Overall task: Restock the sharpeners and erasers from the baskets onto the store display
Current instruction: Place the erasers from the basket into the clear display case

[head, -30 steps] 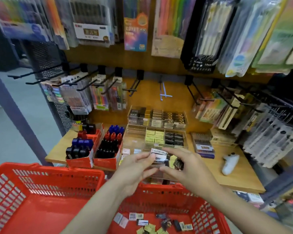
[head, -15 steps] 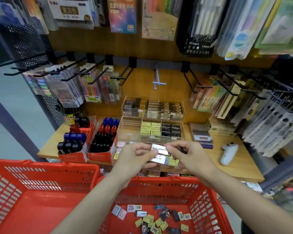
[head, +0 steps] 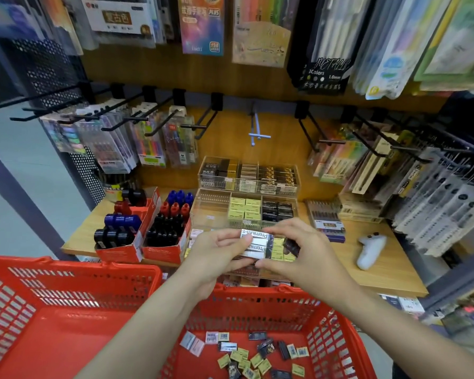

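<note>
Both hands hold a small stack of silver-and-black "Premium-S" erasers point(head: 255, 245) above the front edge of the shelf. My left hand point(head: 216, 254) grips the stack's left end, and my right hand point(head: 303, 253) pinches its right end from above and below. Directly behind the stack stand clear acrylic display trays point(head: 211, 212) filled with yellow and black erasers. Below my forearms, the right red basket point(head: 326, 318) holds several loose erasers and sharpeners point(head: 246, 354) on its floor.
A second red basket point(head: 66, 310) sits to the left. Red cartons of blue, red and black sharpeners point(head: 164, 228) stand on the wooden shelf point(head: 389, 269) left of the trays. A white gadget point(head: 370, 250) lies at the right. Black peg hooks point(head: 203, 124) with hanging pen packs jut out above.
The stack has turned from tilted to flat between both hands, its printed labels now facing up. The view has tipped down, showing more of the basket's contents.
</note>
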